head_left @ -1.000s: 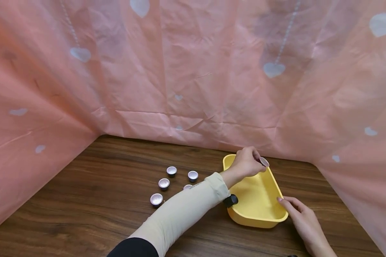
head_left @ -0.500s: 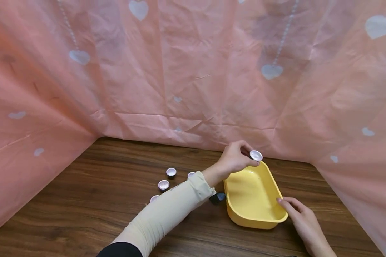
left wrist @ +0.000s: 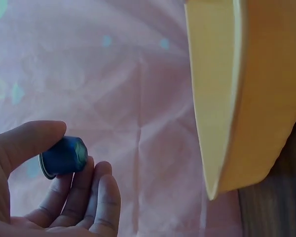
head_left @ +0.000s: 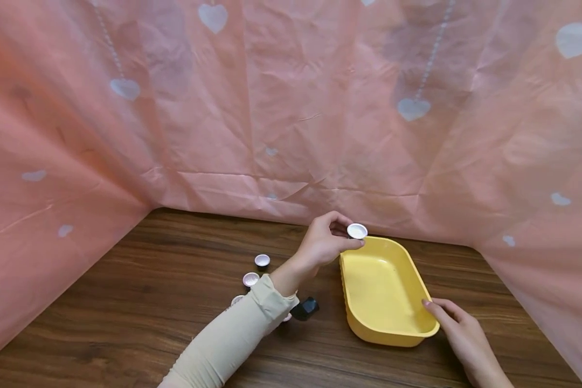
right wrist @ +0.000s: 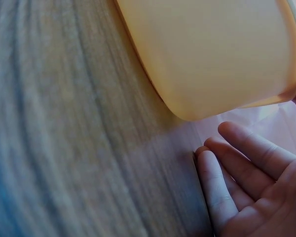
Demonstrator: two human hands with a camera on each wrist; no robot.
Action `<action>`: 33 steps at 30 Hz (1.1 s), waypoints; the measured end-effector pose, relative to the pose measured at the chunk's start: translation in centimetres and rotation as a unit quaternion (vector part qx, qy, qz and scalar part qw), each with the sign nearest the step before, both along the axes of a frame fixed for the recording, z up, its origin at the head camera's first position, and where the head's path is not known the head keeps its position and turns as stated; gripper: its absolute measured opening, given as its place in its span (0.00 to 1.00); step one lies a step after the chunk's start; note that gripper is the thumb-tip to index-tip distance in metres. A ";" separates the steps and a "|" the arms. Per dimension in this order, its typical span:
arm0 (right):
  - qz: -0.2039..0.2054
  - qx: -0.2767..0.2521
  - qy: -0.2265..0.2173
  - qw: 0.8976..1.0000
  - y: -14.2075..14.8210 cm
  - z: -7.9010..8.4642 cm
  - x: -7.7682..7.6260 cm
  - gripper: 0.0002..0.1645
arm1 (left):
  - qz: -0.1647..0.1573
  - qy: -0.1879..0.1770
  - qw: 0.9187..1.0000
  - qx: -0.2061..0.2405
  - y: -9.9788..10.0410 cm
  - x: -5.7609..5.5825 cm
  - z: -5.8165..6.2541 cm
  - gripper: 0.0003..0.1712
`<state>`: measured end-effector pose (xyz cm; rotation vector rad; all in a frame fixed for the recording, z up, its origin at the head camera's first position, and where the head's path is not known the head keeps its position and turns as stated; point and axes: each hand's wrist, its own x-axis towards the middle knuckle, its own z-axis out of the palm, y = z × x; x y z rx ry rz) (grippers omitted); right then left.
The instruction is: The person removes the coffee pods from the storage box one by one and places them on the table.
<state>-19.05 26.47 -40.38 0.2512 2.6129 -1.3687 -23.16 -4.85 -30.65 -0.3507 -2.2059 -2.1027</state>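
My left hand pinches a small coffee capsule between thumb and fingers, just beyond the far left corner of the yellow tub. The pale lid faces the head camera; the left wrist view shows its dark blue body. My right hand holds the tub's near right rim, its thumb hooked over the edge and the other fingers outside below the wall. No capsule shows inside the tub. Other capsules stand on the table left of it, some partly hidden behind the left sleeve.
The wooden table is bordered by a pink curtain with pale hearts at the back and both sides. A black wrist camera hangs under the left wrist, between the sleeve and the tub.
My left hand has moved left with the capsule, from over the tub to just outside its far left corner. The capsule has turned its lid upward. The right hand stays on the rim.
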 end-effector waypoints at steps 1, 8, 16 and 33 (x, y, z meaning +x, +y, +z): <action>0.001 0.000 0.000 1.000 0.1 0.0 0.0 0.52 | 0.002 0.001 1.000 0.006 0.0 0.2 -0.3 0.19; 0.007 -0.002 -0.009 1.000 0.2 0.1 -0.1 0.53 | 0.017 -0.007 1.000 0.003 -0.3 1.1 -1.7 0.18; 0.008 0.001 -0.014 1.000 1.1 0.7 -0.2 0.54 | 0.009 0.005 1.000 0.006 -1.2 1.0 -1.5 0.19; 0.016 0.011 -0.014 1.000 1.7 0.8 -0.2 0.53 | 0.118 0.027 0.991 -0.062 -13.0 1.8 -2.8 0.22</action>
